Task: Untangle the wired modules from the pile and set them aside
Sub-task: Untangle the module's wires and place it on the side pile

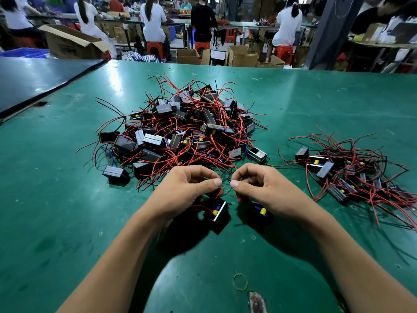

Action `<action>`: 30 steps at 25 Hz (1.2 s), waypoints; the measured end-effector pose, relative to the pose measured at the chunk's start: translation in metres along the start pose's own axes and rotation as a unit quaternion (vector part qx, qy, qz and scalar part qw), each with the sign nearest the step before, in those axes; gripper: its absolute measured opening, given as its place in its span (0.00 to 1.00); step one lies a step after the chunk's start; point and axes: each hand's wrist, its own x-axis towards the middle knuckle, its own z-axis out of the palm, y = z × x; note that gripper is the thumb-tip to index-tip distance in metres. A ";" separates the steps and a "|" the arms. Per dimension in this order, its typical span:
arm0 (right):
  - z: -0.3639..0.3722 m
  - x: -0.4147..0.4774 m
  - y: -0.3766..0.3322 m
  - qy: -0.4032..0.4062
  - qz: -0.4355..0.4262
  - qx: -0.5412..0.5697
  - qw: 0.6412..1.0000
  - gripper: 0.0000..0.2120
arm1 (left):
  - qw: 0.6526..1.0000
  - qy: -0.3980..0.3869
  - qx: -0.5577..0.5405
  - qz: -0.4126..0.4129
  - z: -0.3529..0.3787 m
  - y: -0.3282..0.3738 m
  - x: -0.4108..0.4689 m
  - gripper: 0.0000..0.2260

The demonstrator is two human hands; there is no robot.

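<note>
A big pile of black box modules with tangled red and black wires (182, 129) lies in the middle of the green table (56, 199). A smaller heap of modules (347, 175) sits at the right. Just in front of the big pile, my left hand (187, 188) and my right hand (261, 188) each pinch thin wires between thumb and fingers. Below my left hand hangs one black module (217, 214) with a yellow part inside. Under my right hand a second module (260, 211) shows, partly hidden by the palm.
A rubber band (240, 282) lies on the table near its front edge. A dark panel (33, 80) covers the far left corner. Behind the table, several people sit on red stools among cardboard boxes (74, 45).
</note>
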 end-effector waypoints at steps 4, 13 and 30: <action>-0.002 0.000 0.001 -0.011 -0.018 0.027 0.999 0.03 | 0.999 0.031 -0.012 -0.007 0.002 0.001 0.000 0.05; 0.000 0.001 0.000 -0.028 -0.012 0.068 0.997 0.04 | 0.998 0.027 -0.049 0.020 0.006 0.003 -0.001 0.03; 0.009 0.001 0.001 0.040 -0.032 0.085 0.995 0.01 | 0.996 0.037 -0.065 0.040 0.010 -0.002 0.001 0.04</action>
